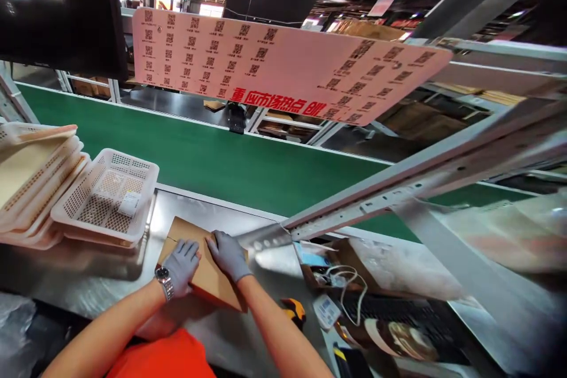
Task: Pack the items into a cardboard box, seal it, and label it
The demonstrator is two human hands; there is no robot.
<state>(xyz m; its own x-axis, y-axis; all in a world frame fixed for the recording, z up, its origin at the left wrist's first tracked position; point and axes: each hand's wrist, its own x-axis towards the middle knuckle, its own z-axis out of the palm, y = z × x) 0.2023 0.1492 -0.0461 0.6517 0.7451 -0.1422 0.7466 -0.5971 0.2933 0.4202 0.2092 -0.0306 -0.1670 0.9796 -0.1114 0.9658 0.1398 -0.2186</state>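
Note:
A brown cardboard box (213, 277) lies flat and slanted on the metal worktop (261, 307), in front of my body. Both of my hands wear grey gloves. My left hand (181, 266) rests over the box's left part, its fingers close together and bent against the cardboard. Across the upper right part lies my right hand (229, 255), its fingers holding the box near the edge. Parts of the box are covered by both hands, and its underside is hidden. A metal watch (163, 277) sits on my left wrist.
A white perforated basket (148, 189) with a label inside stands left, beside stacked baskets (26, 212). Behind runs a green conveyor belt (212, 153) under a pink board of codes (305, 62). A slanted metal beam (354, 198), tape dispenser (295, 310) and keyboard (403, 313) lie right.

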